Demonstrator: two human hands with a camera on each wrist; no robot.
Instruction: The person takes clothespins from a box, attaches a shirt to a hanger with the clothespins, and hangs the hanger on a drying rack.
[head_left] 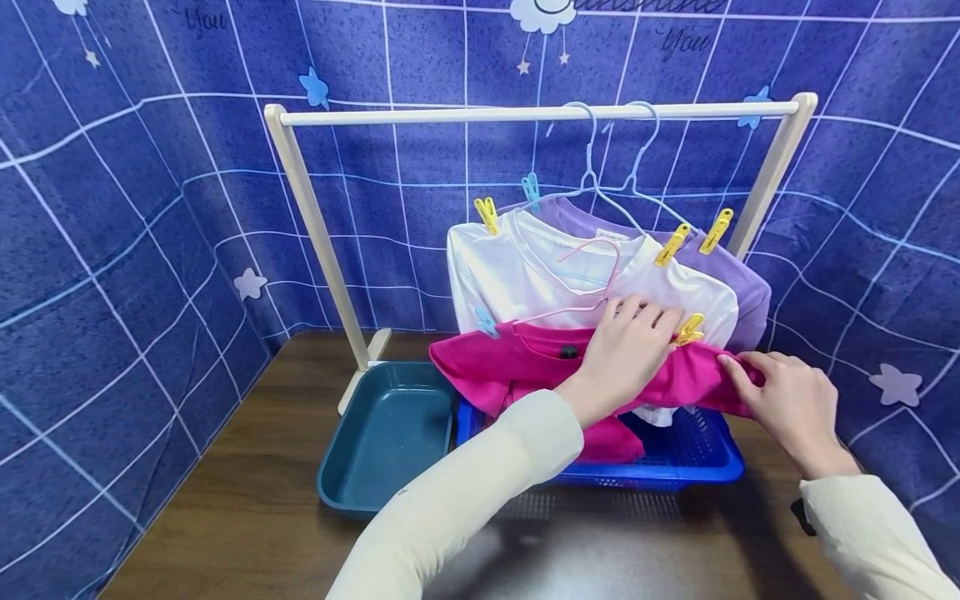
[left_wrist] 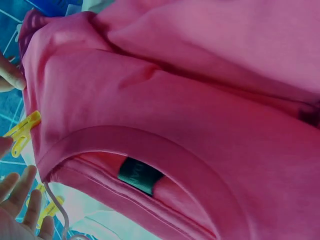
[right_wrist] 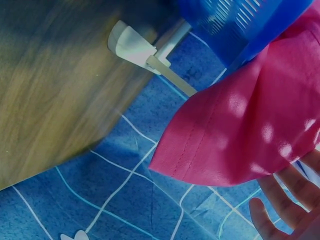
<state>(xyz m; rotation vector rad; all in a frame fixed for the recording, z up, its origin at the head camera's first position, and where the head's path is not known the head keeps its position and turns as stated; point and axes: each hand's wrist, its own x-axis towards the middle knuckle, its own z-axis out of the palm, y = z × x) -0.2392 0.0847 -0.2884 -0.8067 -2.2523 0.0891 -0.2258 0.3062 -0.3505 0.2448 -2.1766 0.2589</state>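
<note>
A bright pink T-shirt (head_left: 540,367) with a dark neck label hangs on a pink hanger (head_left: 558,312), above the blue basket. A yellow clothespin (head_left: 688,330) clips one shoulder, a light blue clothespin (head_left: 486,322) the other. My left hand (head_left: 626,350) is over the collar, beside the hanger's neck and the yellow clothespin. In the left wrist view its fingers (left_wrist: 22,200) are spread, behind the hanger wire. My right hand (head_left: 795,404) pinches the shirt's sleeve at its upper edge. The right wrist view shows the sleeve (right_wrist: 215,135) hanging in front of several of its fingers.
Behind, a white shirt (head_left: 480,267) and a purple shirt (head_left: 750,300) hang by blue hangers from the rack's rod (head_left: 450,115), clipped with clothespins. The blue perforated basket (head_left: 697,471) stands under the clothes. Left of it is a dark teal tray (head_left: 390,450) on the wooden table (head_left: 247,467).
</note>
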